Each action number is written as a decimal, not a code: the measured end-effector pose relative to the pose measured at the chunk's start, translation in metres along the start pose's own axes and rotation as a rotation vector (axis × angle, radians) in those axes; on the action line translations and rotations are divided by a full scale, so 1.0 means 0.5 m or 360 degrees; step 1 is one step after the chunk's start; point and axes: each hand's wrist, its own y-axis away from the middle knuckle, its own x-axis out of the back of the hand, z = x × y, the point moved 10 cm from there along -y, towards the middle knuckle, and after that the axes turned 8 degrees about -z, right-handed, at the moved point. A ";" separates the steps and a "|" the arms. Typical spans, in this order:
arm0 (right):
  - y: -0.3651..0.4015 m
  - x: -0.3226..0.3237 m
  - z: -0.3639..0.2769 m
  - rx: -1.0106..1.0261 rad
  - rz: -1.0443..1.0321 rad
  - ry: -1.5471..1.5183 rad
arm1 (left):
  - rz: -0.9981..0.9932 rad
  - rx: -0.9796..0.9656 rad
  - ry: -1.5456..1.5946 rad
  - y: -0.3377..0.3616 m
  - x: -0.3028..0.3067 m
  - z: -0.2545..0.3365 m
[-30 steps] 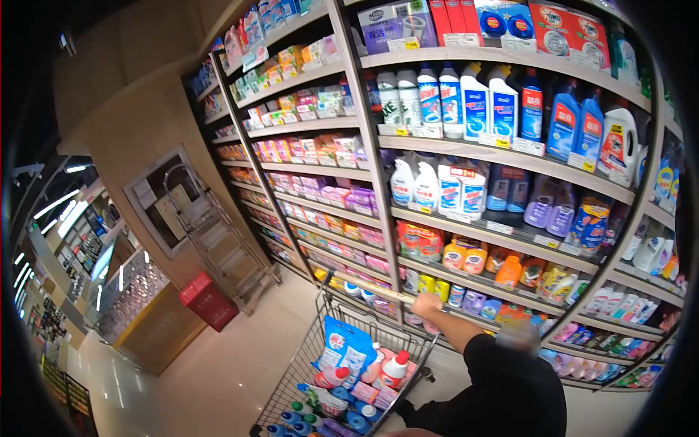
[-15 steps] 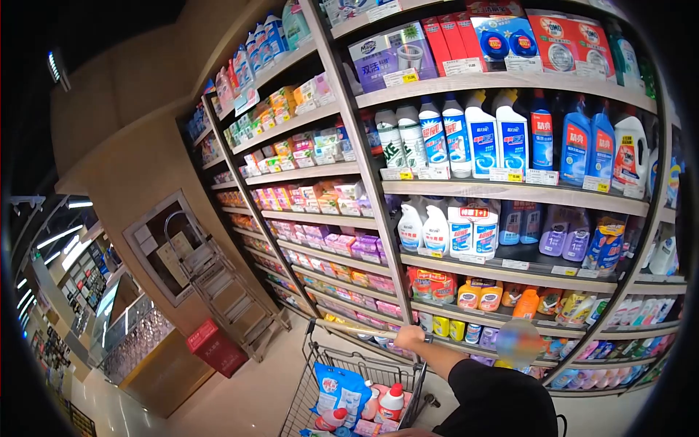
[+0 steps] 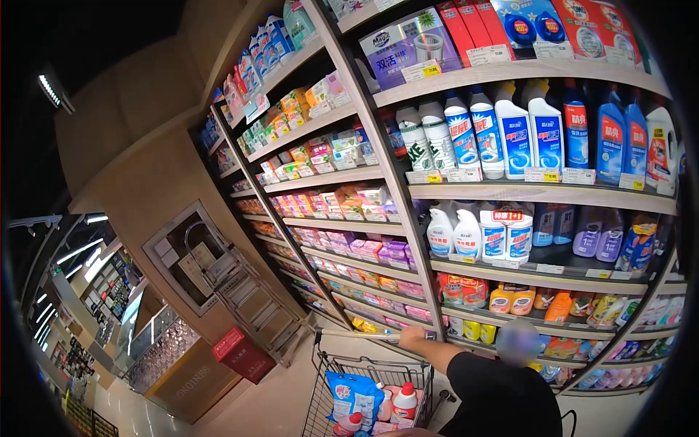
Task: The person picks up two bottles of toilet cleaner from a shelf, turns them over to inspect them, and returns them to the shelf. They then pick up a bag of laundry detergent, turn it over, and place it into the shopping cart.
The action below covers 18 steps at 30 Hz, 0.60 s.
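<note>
My right hand point(image 3: 413, 338) is closed around the handle bar point(image 3: 364, 333) of a wire shopping cart point(image 3: 318, 384), its black-sleeved arm reaching in from the lower right. Inside the basket lie a blue printed bag point(image 3: 352, 394), a pink bottle with a red cap point(image 3: 404, 402) and another red-capped bottle point(image 3: 349, 424). Pink packs lie partly cut off below them. My left hand does not show clearly; only a skin-coloured sliver appears at the bottom edge.
Tall shelves point(image 3: 531, 193) of cleaning bottles and boxed goods stand close beyond the cart. A step ladder point(image 3: 258, 302) leans near a red bin point(image 3: 244, 355) by the wall. Further left is a glass-topped counter point(image 3: 164, 353).
The shelves, ladder and bin have shifted right in view, and the cart sits slightly right and lower. My right hand keeps its hold on the handle.
</note>
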 end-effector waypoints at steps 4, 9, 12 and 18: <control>0.030 0.010 -0.063 -0.0065 0.0073 0.0150 | 0.0020 -0.0123 -0.0065 -0.058 0.010 0.089; 0.183 -0.016 -0.096 0.0584 0.0413 -0.0119 | -0.0126 -0.0387 -0.0301 -0.149 -0.027 0.260; 0.265 -0.089 0.027 0.0531 0.0519 -0.0483 | -0.0264 -0.0499 -0.0361 -0.163 -0.131 0.321; 0.491 0.070 0.350 -0.0037 0.0773 -0.0814 | -0.0492 -0.0665 -0.0540 -0.160 -0.266 0.364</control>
